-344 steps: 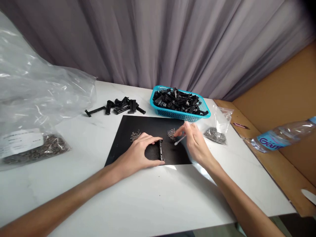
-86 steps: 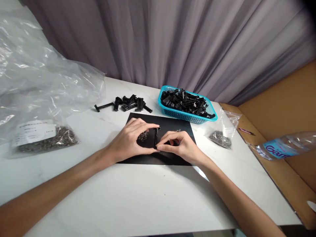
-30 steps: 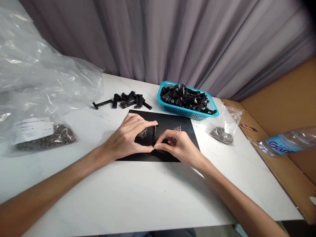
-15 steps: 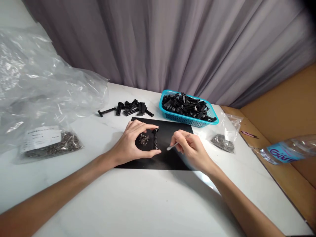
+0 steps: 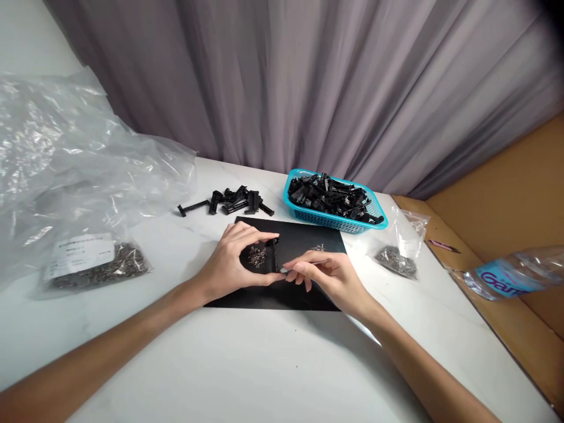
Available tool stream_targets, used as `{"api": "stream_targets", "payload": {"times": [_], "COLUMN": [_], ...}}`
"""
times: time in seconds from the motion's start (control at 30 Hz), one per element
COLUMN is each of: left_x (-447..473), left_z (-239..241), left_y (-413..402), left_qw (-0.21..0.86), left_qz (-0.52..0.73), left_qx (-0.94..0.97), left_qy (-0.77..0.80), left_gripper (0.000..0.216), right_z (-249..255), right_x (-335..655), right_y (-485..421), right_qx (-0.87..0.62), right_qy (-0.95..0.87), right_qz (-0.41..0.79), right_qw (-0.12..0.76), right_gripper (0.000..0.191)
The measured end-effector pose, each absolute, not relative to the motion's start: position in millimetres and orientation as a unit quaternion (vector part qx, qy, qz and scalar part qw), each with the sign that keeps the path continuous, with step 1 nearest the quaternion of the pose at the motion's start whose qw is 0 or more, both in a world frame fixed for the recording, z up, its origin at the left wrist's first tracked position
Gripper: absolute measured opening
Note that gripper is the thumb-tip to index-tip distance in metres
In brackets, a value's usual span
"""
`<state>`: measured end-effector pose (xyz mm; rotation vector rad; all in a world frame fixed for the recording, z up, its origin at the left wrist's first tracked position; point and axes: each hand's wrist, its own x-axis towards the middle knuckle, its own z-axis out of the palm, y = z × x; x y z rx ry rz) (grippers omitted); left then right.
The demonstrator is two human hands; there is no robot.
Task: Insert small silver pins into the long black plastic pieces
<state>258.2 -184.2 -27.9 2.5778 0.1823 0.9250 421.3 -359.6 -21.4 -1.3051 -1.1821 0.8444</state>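
Between thumb and index finger of my left hand (image 5: 238,258) a narrow black plastic part (image 5: 275,252) is held by its two ends, over a black mat (image 5: 264,298). My right hand (image 5: 328,273) pinches a thin tool (image 5: 319,262) with a pale tip. That tip is at the near end of the black part, close to my left thumb; whether it touches cannot be made out. A pile of small metal pieces (image 5: 257,256) lies on the mat beside my left hand. Another small metal pile (image 5: 318,248) shows behind my right hand.
Loose black parts (image 5: 238,201) lie behind the mat, beside a blue basket (image 5: 335,222) full of similar parts. Bags of small metal pieces stand left (image 5: 101,267) and right (image 5: 396,261). A plastic bottle (image 5: 506,276) lies at the right on cardboard, near a pink-and-black item (image 5: 444,245).
My right hand has moved left, bringing the tool's tip to the near end of the black part. The metal pile behind it has come into view. My left hand keeps its hold.
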Motion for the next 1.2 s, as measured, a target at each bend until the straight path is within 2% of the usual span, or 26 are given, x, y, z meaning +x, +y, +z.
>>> {"api": "stream_targets", "payload": {"times": [0.13, 0.53, 0.7, 0.8, 0.97, 1.1, 1.2], "left_x": [257.7, 260.3, 260.5, 259.8, 259.1, 258.2, 256.7], "left_z": [-25.2, -27.1, -34.8, -36.0, -29.1, -25.8, -30.7], "left_y": [-185.3, -185.9, -185.4, -185.8, -187.5, -190.5, -192.5], "left_qw": [0.211, 0.235, 0.279, 0.289, 0.229, 0.132, 0.118], "left_qz": [0.341, 0.328, 0.311, 0.307, 0.3, 0.31, 0.316], "left_qx": [0.913, 0.911, 0.903, 0.901, 0.921, 0.939, 0.939], "left_qy": [0.076, 0.079, 0.095, 0.099, 0.092, 0.074, 0.064], "left_gripper": [0.053, 0.053, 0.056, 0.057, 0.058, 0.051, 0.051], "right_z": [-23.2, -22.1, -22.6, -25.9, -32.0, -36.3, -37.8], "right_x": [419.7, 417.3, 429.5, 433.1, 418.6, 402.5, 396.4], "right_y": [-357.6, -358.1, -357.1, -355.7, -352.2, -348.3, -345.1], "right_qx": [-0.523, -0.536, -0.6, -0.609, -0.636, -0.675, -0.701], "right_qy": [-0.498, -0.503, -0.465, -0.486, -0.53, -0.525, -0.516], "right_qz": [0.387, 0.374, 0.206, 0.145, 0.183, 0.172, 0.131], "right_qw": [0.574, 0.566, 0.617, 0.61, 0.53, 0.489, 0.474], "right_gripper": [0.031, 0.033, 0.047, 0.053, 0.042, 0.03, 0.029]}}
